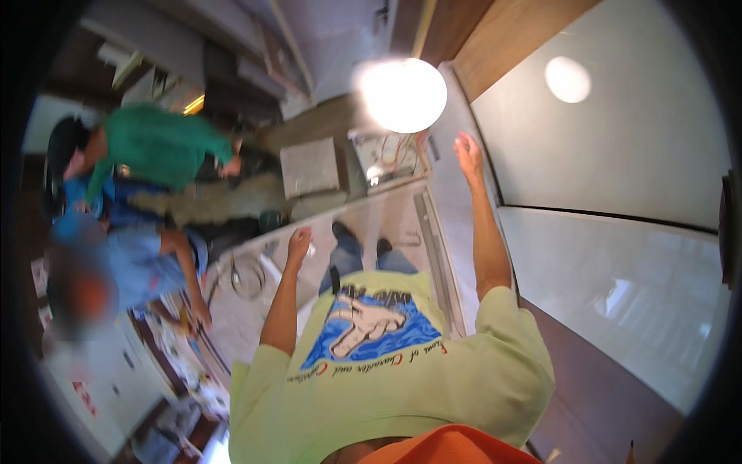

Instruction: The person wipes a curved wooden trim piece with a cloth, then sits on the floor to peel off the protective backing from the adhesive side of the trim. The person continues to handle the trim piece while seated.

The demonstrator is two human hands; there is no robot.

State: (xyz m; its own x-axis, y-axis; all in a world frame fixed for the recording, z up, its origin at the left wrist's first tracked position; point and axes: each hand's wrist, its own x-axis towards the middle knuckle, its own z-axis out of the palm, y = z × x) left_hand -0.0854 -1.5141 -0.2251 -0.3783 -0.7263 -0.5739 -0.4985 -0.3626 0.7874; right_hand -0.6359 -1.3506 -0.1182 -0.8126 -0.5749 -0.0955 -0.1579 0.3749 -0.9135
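Note:
My left hand (299, 247) is held in front of my body, over a pale, glossy surface. Its fingers are curled closed, and a small whitish bit shows at their edge, too blurred to name. Farther forward and to the right, my right hand (468, 157) reaches out beside a tall pale panel (603, 124). The fingers there look extended and apart from one another, with no object visible in them. A very bright round lamp (403, 96) glows just to the left of this hand. Below it runs a long grey metal strip (438, 259).
A coil of thin cable (247, 277) lies near my left hand. Ahead are a grey square block (309, 167) and an open box with wires (390, 157). On the left, one person in green (158, 145) and another in blue (151, 263) are close by.

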